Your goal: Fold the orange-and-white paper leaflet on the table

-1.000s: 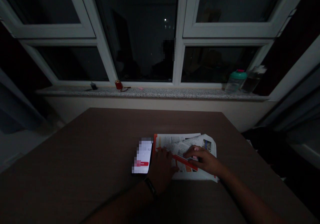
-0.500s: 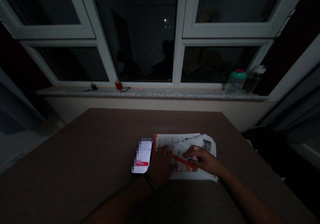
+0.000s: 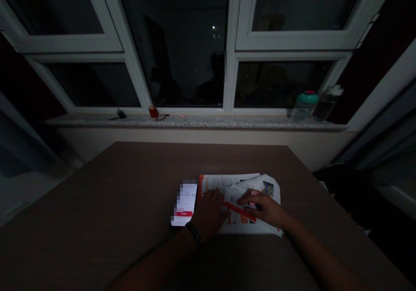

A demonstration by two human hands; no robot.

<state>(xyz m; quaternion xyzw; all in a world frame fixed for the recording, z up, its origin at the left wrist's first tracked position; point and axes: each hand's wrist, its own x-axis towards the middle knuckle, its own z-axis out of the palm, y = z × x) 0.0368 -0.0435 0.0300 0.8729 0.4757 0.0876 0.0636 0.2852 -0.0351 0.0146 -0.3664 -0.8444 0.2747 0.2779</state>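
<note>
A printed paper sheet (image 3: 271, 202) with orange-red bands lies on the brown table, one part of it folded across at a slant. My left hand (image 3: 211, 210) rests flat on its left side, fingers stretched out, with a dark band around the wrist. Over the right part of the sheet, my right hand (image 3: 264, 208) is curled with its fingers around a small pink object (image 3: 253, 194). The hand mostly hides that object, so its kind does not show. A lit phone (image 3: 186, 202) lies just left of my left hand.
The brown table (image 3: 130, 187) reaches toward a speckled stone windowsill (image 3: 208, 121). On the sill stand a small red jar (image 3: 153, 112), a dark little bottle (image 3: 121, 113), a green-lidded bottle (image 3: 305, 104) and a clear bottle (image 3: 327, 102). Windows rise behind.
The digits on the phone screen have changed. Both hands and the sheet stay in almost the same place; the view has shifted very slightly.
</note>
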